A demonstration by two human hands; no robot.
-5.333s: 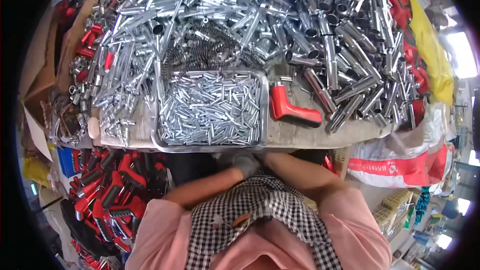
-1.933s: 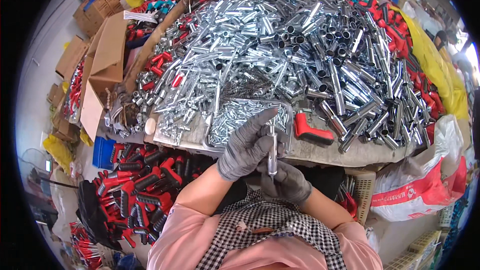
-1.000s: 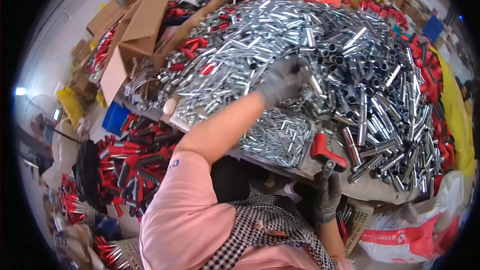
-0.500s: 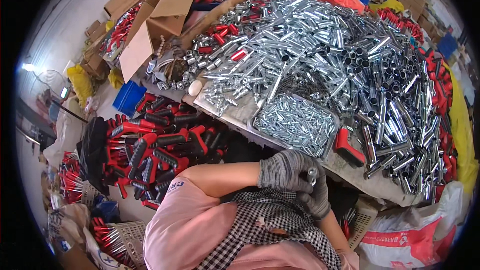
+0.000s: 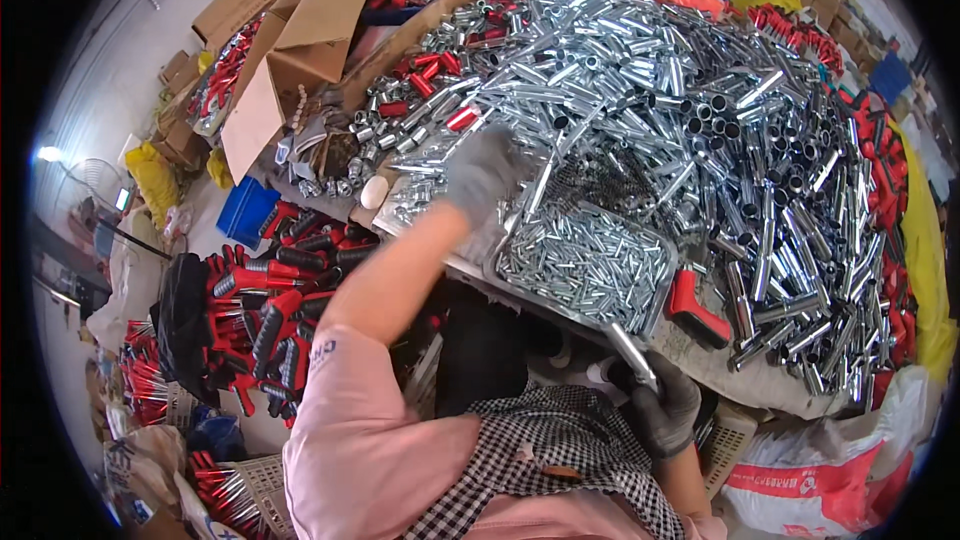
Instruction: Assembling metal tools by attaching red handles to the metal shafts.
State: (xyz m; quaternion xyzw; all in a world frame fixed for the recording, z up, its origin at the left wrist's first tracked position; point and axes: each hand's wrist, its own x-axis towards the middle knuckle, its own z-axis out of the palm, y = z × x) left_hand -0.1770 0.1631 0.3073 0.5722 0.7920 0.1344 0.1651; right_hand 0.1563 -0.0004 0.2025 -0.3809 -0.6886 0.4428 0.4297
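My left hand [image 5: 484, 178], in a grey knit glove, reaches over the left part of the worktop, above the small metal fittings [image 5: 412, 198]. Motion smears its fingers, so what they hold, if anything, does not show. Near my apron, my gloved right hand [image 5: 670, 408] is closed round the lower end of a shiny metal tube [image 5: 630, 352]. The tube tilts up and left, its upper end close to the front rim of a metal tray [image 5: 668, 285]. Many small metal pins [image 5: 585, 260] fill that tray. Just right of it lies a red and black handle [image 5: 695, 308].
A big heap of chrome tubes [image 5: 640, 50] covers the table behind and right of the tray. Red and black handles [image 5: 270, 325] are piled at the left. An opened cardboard box [image 5: 310, 35] stands back left; a white and red sack [image 5: 810, 480] sits front right.
My hands were together in front of my chest around a metal piece. Now the left has swung forward and left over the fittings, while the right stays low with the tube.
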